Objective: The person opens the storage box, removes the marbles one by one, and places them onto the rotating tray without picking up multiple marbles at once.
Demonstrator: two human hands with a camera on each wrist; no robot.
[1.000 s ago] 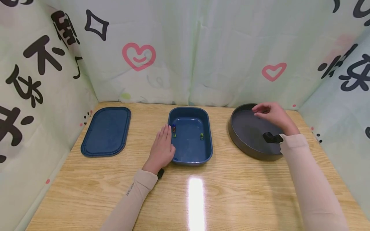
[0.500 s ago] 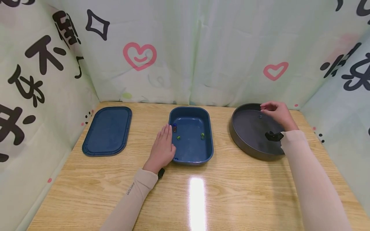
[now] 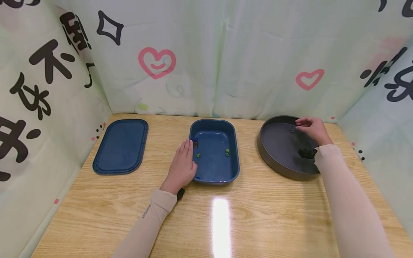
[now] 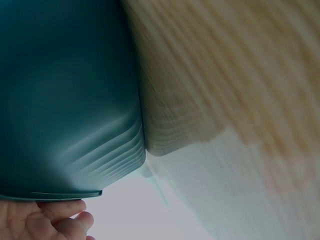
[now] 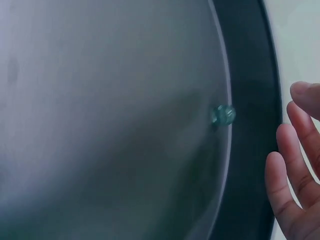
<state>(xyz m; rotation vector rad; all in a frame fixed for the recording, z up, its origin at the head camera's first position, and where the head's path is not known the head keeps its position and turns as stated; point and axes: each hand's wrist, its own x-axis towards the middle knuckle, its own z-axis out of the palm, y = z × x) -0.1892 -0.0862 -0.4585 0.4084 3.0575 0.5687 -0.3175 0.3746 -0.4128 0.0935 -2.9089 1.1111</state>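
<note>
My left hand [image 3: 180,163] rests with straight fingers along the left rim of a deep blue plastic box [image 3: 214,172]. Fingers also touch that rim in the left wrist view. Inside lie small glass marbles: a blue and brown pair [image 3: 196,143] by the left wall, a green marble [image 3: 198,156] nearby, and greenish marbles [image 3: 227,152] at the right. Over the far right part of a round dark pan [image 3: 277,163] hovers my right hand [image 3: 314,129], its fingers loosely bent and holding nothing. One clear greenish marble [image 5: 223,115] sits in the pan beside its wall.
A flat blue lid [image 3: 120,147] lies on the wooden table [image 3: 180,229] at the left. Patterned curtains [image 3: 193,64] close off the back and both sides. A black wrist strap camera [image 3: 307,153] hangs under the right wrist, above the pan.
A marble now shows in the pan below my right hand, whose fingers have loosened and shifted slightly right. The green marble rolled away from the box's left wall. My left hand stays put.
</note>
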